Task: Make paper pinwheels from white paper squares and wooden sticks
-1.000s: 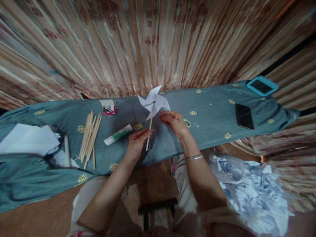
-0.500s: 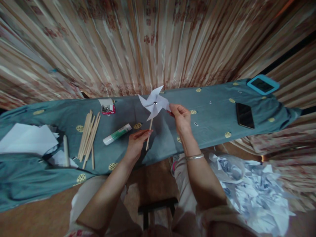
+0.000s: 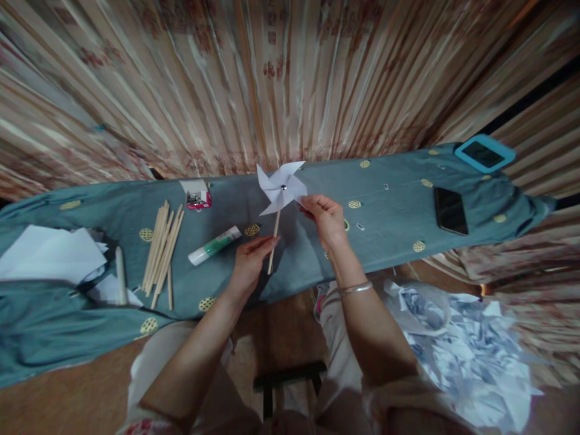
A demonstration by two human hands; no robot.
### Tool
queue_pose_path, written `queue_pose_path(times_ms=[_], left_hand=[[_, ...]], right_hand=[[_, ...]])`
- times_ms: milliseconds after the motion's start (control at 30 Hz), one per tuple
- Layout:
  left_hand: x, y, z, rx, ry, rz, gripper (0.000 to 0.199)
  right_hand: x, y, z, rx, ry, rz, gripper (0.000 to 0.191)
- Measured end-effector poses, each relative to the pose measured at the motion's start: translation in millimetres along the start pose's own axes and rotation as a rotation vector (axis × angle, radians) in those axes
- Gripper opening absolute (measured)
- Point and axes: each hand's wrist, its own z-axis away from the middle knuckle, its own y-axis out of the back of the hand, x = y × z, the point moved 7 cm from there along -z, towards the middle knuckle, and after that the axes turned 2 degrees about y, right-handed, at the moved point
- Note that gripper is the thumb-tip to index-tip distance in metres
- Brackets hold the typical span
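A white paper pinwheel [image 3: 277,188] with a silver pin at its centre is fixed to the top of a thin wooden stick [image 3: 276,225]. My left hand [image 3: 254,257] pinches that stick around its middle, and the lower end pokes out below the fingers. On the right, my right hand [image 3: 325,219] has its fingers closed at the tip of the pinwheel's lower right blade. Left of my left hand lies a white and green glue tube [image 3: 214,246]. Behind the tube is a small open red and white box [image 3: 198,200] of metal pins.
Several wooden sticks [image 3: 163,254], white paper sheets [image 3: 49,257] and a pale rod [image 3: 120,275] lie left on the green cloth [image 3: 389,223]. A black phone [image 3: 450,210] and blue-framed device [image 3: 484,153] lie right. A bag of white paper pieces [image 3: 471,356] is below right.
The pinwheel's blades have turned a little on the stick. My right hand has moved slightly left and down, while my left hand stays nearly in place.
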Motion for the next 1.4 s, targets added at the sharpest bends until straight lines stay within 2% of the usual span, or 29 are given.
queue_pose_path(times_ms=[267,733,933,1167,1400], left_hand=[[0.5,1.8,-0.4,0.005,-0.031,-0.009,0.041],[5.0,0.6,1.1,0.006,-0.075,-0.075,0.031],[3.8,-0.4,0.8,-0.011,-0.085,-0.082,0.024],[4.0,-0.8,1.0,-0.013,-0.098,-0.08,0.027],[4.3,-1.3,2.7,-0.013,-0.072,-0.087,0.029]], right_hand=[[4.1,-11.2,6.7,-0.093,-0.071,0.009,0.039],[11.8,-24.3,14.0,-0.174,-0.111,0.044,0.045],[14.3,-28.9,16.0,-0.223,-0.087,0.015,0.047],[15.6,-32.3,17.9,-0.23,-0.068,0.059,0.055],[16.4,-34.0,16.3,-0.279,-0.031,0.114,0.054]])
